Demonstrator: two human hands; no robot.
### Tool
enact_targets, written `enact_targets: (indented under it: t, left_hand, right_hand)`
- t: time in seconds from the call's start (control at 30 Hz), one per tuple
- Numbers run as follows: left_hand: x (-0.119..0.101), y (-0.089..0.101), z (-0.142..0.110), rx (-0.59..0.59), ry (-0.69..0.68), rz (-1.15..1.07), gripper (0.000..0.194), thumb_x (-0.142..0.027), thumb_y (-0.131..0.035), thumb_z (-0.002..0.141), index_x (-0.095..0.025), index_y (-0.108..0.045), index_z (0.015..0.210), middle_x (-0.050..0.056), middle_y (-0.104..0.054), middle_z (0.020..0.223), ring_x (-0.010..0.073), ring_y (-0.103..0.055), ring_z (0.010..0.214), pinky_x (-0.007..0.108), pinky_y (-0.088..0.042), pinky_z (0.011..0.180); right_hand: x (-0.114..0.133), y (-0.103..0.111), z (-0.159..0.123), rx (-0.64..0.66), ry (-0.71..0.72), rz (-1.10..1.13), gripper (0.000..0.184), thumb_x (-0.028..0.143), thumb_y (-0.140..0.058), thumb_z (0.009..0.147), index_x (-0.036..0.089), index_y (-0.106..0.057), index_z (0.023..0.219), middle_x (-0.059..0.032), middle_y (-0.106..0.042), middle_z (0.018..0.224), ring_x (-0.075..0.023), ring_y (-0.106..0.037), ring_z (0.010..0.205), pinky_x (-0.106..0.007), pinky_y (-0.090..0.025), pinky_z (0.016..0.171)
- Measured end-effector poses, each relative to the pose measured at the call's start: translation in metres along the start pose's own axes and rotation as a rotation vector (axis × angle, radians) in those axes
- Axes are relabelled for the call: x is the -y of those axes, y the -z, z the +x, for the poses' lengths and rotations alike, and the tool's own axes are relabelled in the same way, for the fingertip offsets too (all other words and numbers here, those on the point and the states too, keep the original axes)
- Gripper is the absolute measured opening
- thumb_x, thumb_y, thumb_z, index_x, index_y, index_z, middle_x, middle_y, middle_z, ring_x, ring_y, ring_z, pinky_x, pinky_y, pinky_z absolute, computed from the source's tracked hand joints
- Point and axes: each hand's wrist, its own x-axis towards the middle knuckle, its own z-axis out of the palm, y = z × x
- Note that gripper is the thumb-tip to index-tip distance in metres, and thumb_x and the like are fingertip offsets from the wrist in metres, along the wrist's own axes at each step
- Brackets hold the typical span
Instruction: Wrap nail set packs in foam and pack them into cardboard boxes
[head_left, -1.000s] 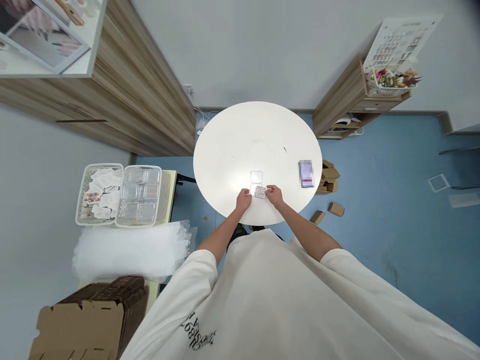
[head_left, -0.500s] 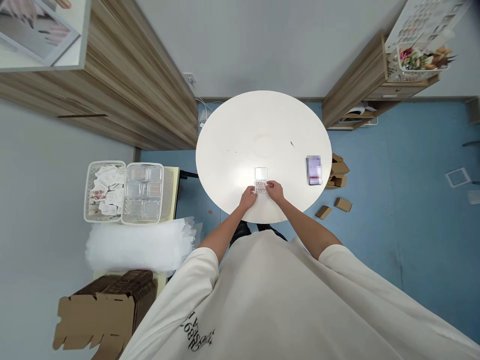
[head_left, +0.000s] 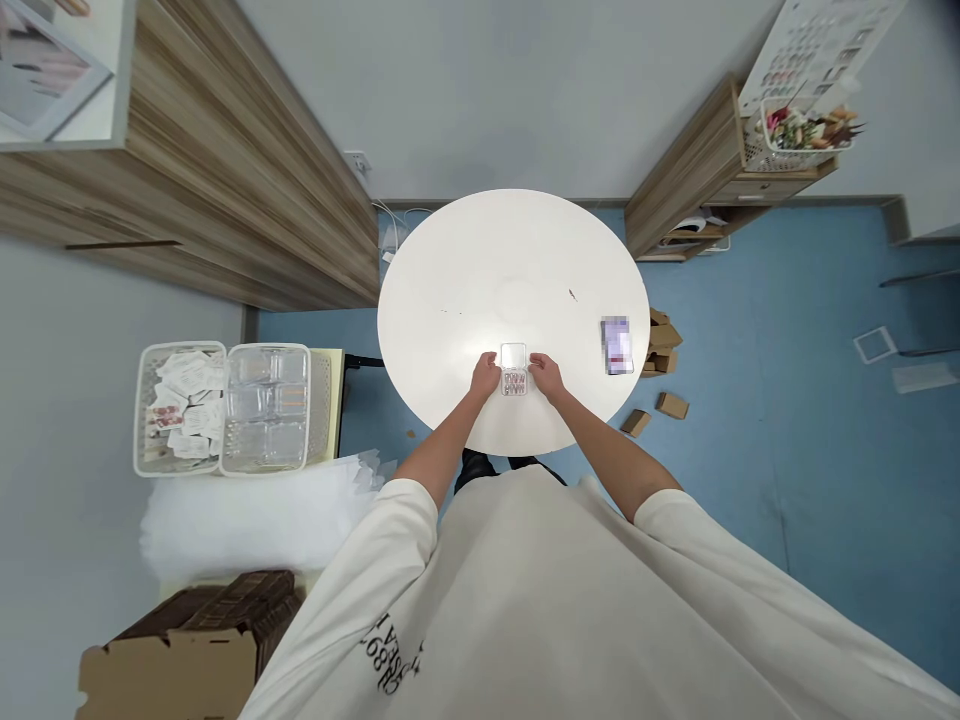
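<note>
The white round table [head_left: 517, 250] stands before the person, the largest item at the work position. Left of it, two white baskets sit side by side: one [head_left: 180, 462] contains white packets [head_left: 191, 375], the other [head_left: 321, 400] clear plastic boxes [head_left: 266, 405]. A purple item [head_left: 617, 345], its face pixelated, lies near the table's right edge. Close to the near edge lies a small clear case [head_left: 514, 381], lid [head_left: 514, 355] open and pointing away from the person, with small pieces in rows inside. The left hand [head_left: 486, 376] is at the case's left side, the right hand [head_left: 546, 375] at its right; the fingers of both are bent, and whether they touch or grip the case cannot be determined.
</note>
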Motion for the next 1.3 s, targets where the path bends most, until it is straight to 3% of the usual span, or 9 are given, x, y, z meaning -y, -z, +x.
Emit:
enact_targets:
  t: [0.2, 0.5, 0.77, 1.17, 1.3]
  left_hand:
    - [-0.011, -0.004, 0.009, 0.044, 0.059, -0.110, 0.053, -0.010, -0.058, 0.079, -0.019, -0.054, 0.131, 0.014, -0.057, 0.144, 0.0234, -0.058, 0.128, 0.037, -0.047, 0.104]
    - [-0.024, 0.004, 0.006, 0.069, 0.068, -0.059, 0.059, -0.014, -0.058, 0.078, -0.022, -0.051, 0.136, 0.012, -0.057, 0.141, 0.0210, -0.063, 0.114, 0.033, -0.052, 0.091]
    - [-0.031, 0.003, 0.007, 0.058, -0.109, -0.055, 0.050, -0.011, -0.059, 0.075, -0.019, -0.063, 0.123, 0.008, -0.066, 0.120, 0.0204, -0.066, 0.106, 0.035, -0.052, 0.097]
    - [0.004, 0.008, -0.026, 0.098, -0.104, -0.082, 0.047, -0.008, -0.057, 0.078, -0.018, -0.062, 0.124, 0.011, -0.064, 0.135, 0.0216, -0.061, 0.124, 0.036, -0.049, 0.105]
    - [0.014, 0.010, -0.036, 0.111, -0.105, 0.075, 0.050, -0.011, -0.056, 0.081, -0.019, -0.058, 0.131, 0.011, -0.061, 0.140, 0.0248, -0.057, 0.130, 0.040, -0.045, 0.110]
  right_hand:
    - [0.006, -0.002, 0.002, 0.049, -0.034, 0.116, 0.055, 0.021, -0.059, 0.078, 0.016, -0.059, 0.133, -0.0140, -0.062, 0.140, -0.0220, -0.060, 0.127, -0.036, -0.049, 0.107]
    - [0.025, 0.000, -0.004, 0.053, -0.041, 0.091, 0.058, 0.024, -0.060, 0.080, 0.018, -0.056, 0.137, -0.0134, -0.060, 0.140, -0.0230, -0.062, 0.121, -0.039, -0.051, 0.104]
    - [0.048, 0.002, -0.019, 0.035, 0.002, 0.091, 0.054, 0.036, -0.057, 0.088, 0.021, -0.054, 0.139, -0.0114, -0.058, 0.141, -0.0228, -0.058, 0.124, -0.038, -0.048, 0.106]
    - [0.015, 0.000, -0.047, 0.091, 0.046, 0.017, 0.059, 0.034, -0.055, 0.088, 0.020, -0.049, 0.146, -0.0123, -0.055, 0.146, -0.0225, -0.058, 0.126, -0.039, -0.044, 0.110]
    - [0.000, -0.001, -0.053, 0.133, 0.092, -0.131, 0.064, 0.036, -0.053, 0.090, 0.025, -0.043, 0.152, -0.0096, -0.049, 0.153, -0.0246, -0.054, 0.131, -0.042, -0.044, 0.111]
